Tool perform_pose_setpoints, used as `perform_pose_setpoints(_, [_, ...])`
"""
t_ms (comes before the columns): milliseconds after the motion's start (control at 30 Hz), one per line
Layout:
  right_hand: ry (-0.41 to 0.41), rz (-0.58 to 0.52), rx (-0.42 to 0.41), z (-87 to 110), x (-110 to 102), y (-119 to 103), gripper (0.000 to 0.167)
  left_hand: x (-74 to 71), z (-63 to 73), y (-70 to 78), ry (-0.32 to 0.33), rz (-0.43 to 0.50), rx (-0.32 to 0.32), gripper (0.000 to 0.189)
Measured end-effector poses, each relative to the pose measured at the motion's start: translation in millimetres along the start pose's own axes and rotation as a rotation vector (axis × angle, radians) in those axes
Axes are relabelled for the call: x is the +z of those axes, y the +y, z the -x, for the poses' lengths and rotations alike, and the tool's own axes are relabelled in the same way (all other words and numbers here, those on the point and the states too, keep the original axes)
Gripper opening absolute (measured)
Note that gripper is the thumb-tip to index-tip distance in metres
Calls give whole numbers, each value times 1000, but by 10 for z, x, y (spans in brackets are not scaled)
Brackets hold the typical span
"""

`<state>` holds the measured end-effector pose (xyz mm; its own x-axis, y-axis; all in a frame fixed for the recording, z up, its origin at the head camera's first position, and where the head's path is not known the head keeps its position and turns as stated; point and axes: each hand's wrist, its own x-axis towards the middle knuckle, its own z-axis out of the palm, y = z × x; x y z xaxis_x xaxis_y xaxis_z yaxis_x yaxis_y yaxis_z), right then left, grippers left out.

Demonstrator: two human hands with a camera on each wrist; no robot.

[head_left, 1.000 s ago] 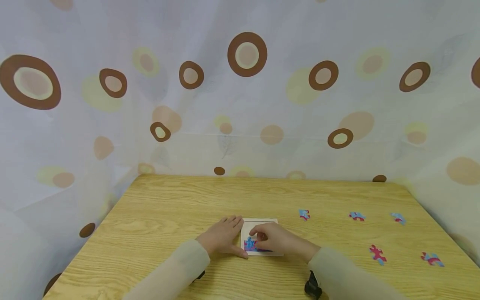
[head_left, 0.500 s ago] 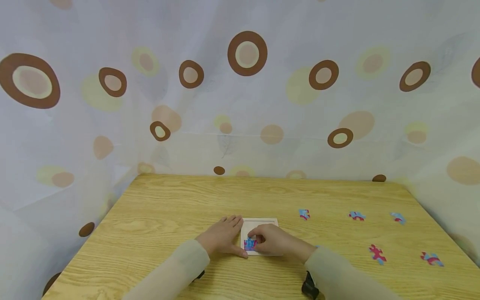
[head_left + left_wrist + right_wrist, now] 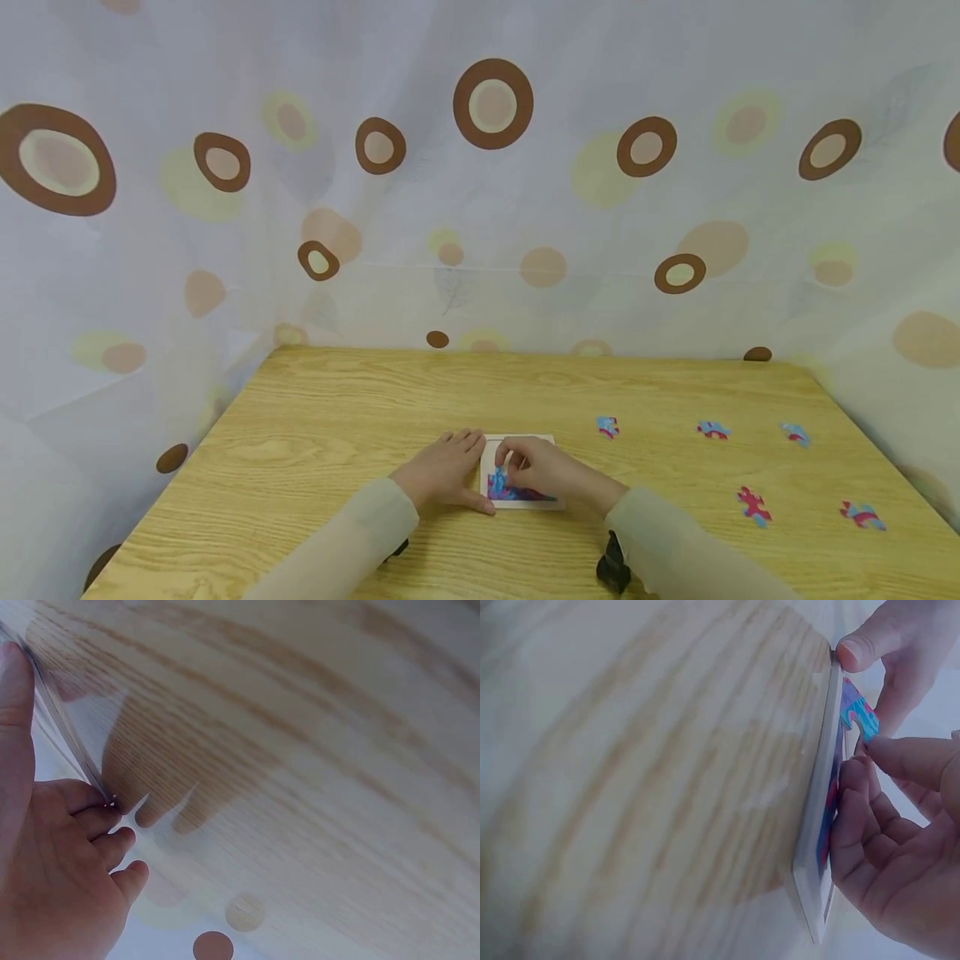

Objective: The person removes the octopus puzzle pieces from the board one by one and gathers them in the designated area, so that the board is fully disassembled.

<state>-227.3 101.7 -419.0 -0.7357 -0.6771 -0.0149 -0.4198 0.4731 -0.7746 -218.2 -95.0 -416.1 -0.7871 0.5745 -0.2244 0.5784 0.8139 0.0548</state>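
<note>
My left hand [image 3: 442,472] lies flat on the wooden table with its straight fingers along the left side of a small white-framed puzzle tray [image 3: 525,506]. Its thumb is at the tray's near left corner. My right hand [image 3: 538,467] is over the tray, pinching a blue, pink and purple jigsaw piece [image 3: 861,716] between thumb and fingertips. In the right wrist view this piece stands tilted up from the tray at its left end. Along the tray's near side lies a blue, red and purple printed strip [image 3: 532,494], partly hidden by my right hand.
Loose jigsaw pieces lie spread to the right on the table: a blue-red one [image 3: 608,427], another at the back [image 3: 712,430], a mostly blue one [image 3: 793,434], a mostly red one [image 3: 753,507] and one farthest right [image 3: 862,515]. A patterned curtain [image 3: 495,208] hangs behind the table.
My right hand has shifted slightly left and up, its fingers now drawn together around the piece. More of the printed strip shows to their right. The left hand stays in place.
</note>
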Motion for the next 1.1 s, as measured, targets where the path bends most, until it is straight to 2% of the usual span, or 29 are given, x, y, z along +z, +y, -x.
perform_pose_setpoints(200, [32,-36,33,1,8,32,13,-5,-2,-6,3,11,0,101])
perform_pose_setpoints(500, [21,-182,71,14,-21,33,8,5,-14,-10,8,0,5,101])
perform_pose_setpoints(733, [4,-279,71,73,-84,61,5,22,-28,-13,7,-9,4,102])
perform_pose_setpoints(933, [-13,-285,94,263,-235,73,6,27,-36,-4,2,-22,-2,102])
perform_pose_setpoints(1100, [-41,-301,97,552,-388,141,14,33,-36,-13,-7,-33,0,101])
